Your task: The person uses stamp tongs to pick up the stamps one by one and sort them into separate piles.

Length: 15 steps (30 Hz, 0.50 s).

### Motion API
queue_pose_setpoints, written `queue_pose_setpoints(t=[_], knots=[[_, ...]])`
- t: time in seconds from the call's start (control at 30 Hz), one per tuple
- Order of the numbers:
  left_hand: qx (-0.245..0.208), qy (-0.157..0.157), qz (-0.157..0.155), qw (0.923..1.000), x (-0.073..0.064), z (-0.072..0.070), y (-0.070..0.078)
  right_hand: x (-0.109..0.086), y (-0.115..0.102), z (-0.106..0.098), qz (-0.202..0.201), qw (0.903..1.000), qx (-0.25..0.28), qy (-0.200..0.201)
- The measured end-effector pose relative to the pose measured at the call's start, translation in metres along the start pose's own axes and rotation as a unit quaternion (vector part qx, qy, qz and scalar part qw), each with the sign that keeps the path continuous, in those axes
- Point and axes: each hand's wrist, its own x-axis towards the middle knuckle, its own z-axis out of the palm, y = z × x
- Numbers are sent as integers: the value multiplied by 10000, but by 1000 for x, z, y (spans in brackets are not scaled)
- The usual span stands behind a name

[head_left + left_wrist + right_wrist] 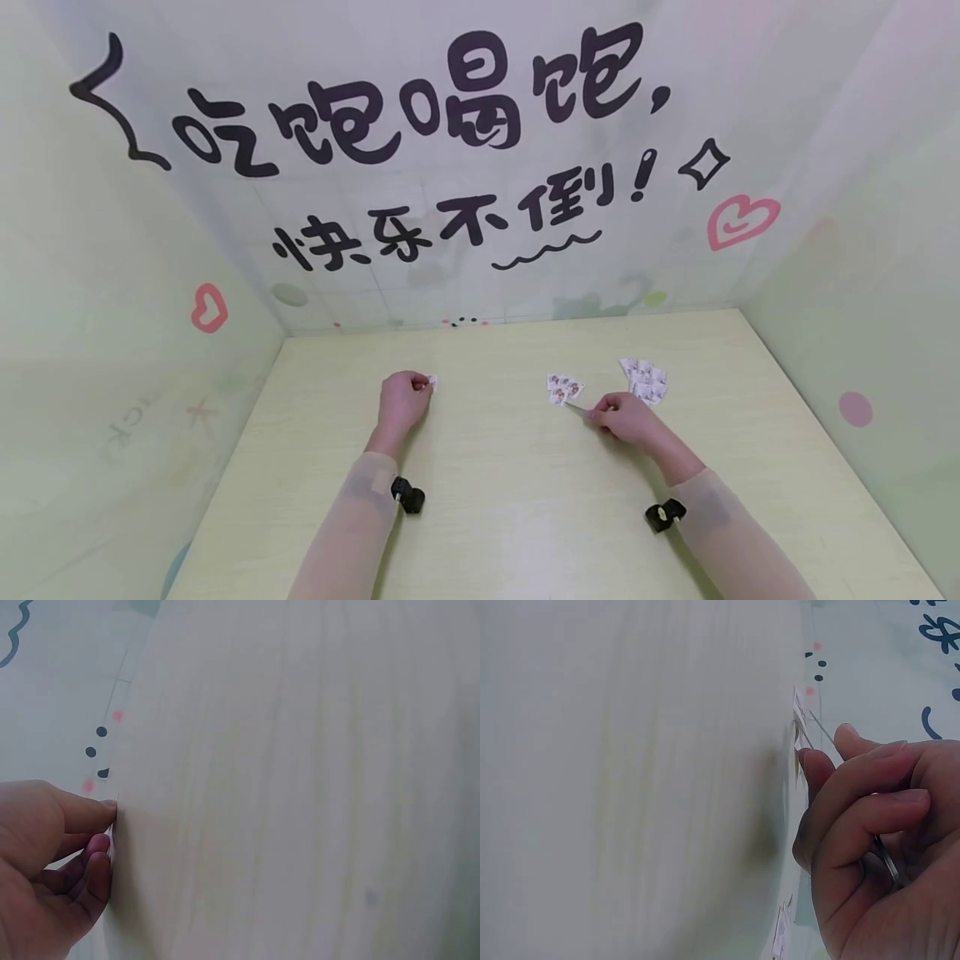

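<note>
My right hand (626,417) holds a pair of thin metal tweezers (576,407) between thumb and fingers. Their tips reach the front edge of a small cluster of white printed paper pieces (564,387). The two slim prongs stand apart in the right wrist view, and a metal part of the tweezers (889,862) shows in the palm. Farther left, my left hand (402,404) pinches one small white printed piece (432,381) at the tabletop. Fingers hide most of that piece, and only a thin edge of it shows in the left wrist view.
A second, larger group of overlapping white printed pieces (648,381) lies right of the first, just beyond my right hand. The pale wooden tabletop (495,475) is bordered by a printed back wall (420,292) and side walls. Both wrists carry a small black device (407,495).
</note>
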Motion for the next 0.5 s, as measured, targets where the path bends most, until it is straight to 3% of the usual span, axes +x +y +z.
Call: queue_pose_setpoints(t=[0.27, 0.5], knots=[[-63, 34, -6, 10000, 2, 0, -4, -3, -1, -2, -22, 10000, 34, 72], [-109, -1, 29, 9999, 2, 1, -6, 6, -23, 12, -307, 9991, 193, 219]])
